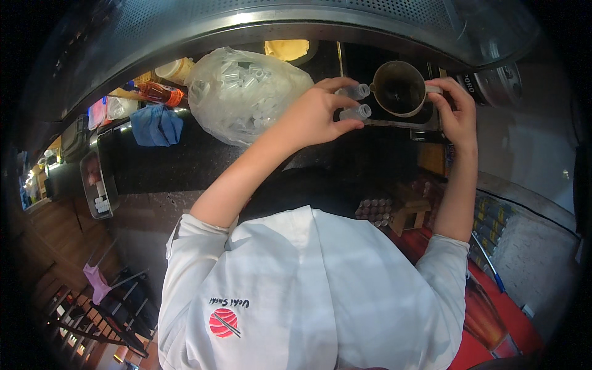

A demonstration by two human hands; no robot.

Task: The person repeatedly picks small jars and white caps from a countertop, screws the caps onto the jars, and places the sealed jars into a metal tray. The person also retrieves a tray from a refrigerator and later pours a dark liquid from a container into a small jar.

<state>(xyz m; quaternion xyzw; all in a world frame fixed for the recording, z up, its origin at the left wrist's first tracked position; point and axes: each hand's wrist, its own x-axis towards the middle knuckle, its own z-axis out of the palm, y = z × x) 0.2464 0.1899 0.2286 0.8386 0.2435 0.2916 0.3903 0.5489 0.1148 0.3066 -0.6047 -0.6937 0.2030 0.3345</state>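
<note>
My left hand [316, 113] is closed around small clear plastic bottles [356, 113]. Two of them show, their uncapped necks pointing right toward a jug. The handle of that jug [375, 86] is gripped by my right hand [457, 110], with fingers and thumb pinched on it. Something dark, apparently liquid, lies inside the jug. The bottle necks are close to the jug's left rim; whether they touch it I cannot tell. A big translucent plastic bag [206, 108] full of similar small bottles stands left of my left hand.
A folded blue cloth [156, 125] lies on the dark counter [154, 169] left of the bag. Behind it are an orange-red bottle [161, 94] and a lidded tub [174, 69]. Something yellow [287, 49] sits at the back. A curved metal hood [296, 21] overhangs the far edge.
</note>
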